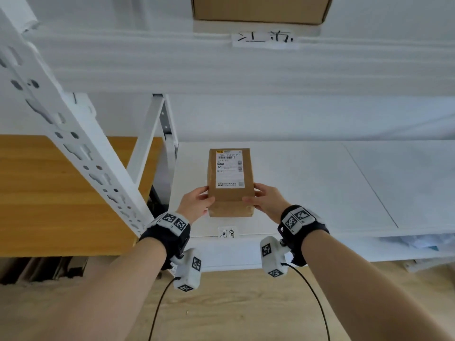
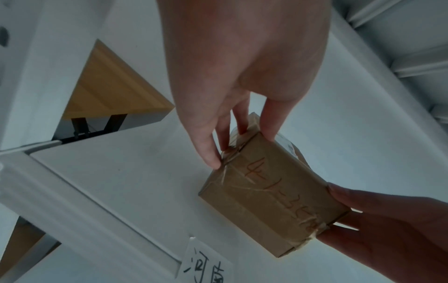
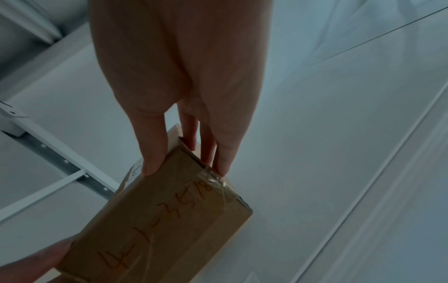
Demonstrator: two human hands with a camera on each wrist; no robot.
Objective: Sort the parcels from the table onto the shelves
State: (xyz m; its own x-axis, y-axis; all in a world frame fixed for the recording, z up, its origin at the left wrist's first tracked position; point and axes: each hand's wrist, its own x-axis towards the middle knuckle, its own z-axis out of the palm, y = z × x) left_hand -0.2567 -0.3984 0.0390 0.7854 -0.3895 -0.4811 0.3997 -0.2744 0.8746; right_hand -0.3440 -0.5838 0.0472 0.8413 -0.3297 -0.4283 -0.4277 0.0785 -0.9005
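A brown cardboard parcel (image 1: 231, 180) with a white shipping label on top lies lengthwise over the white shelf board (image 1: 307, 183), just behind a handwritten paper label (image 1: 227, 233) on the shelf's front rail. My left hand (image 1: 197, 201) grips its near left corner and my right hand (image 1: 264, 199) its near right corner, thumbs on top and fingers down the sides. The left wrist view shows the left hand (image 2: 242, 132) pinching the taped end of the parcel (image 2: 271, 201), which bears orange handwriting. The right wrist view shows the right hand (image 3: 191, 137) pinching the parcel (image 3: 157, 220). Whether it rests on the board is unclear.
A perforated white upright (image 1: 81, 143) slants across the left, with a wooden table (image 1: 49, 193) behind it. The shelf above carries another paper label (image 1: 264, 38) and a cardboard box (image 1: 261, 8). To the right of the parcel the shelf board runs on bare.
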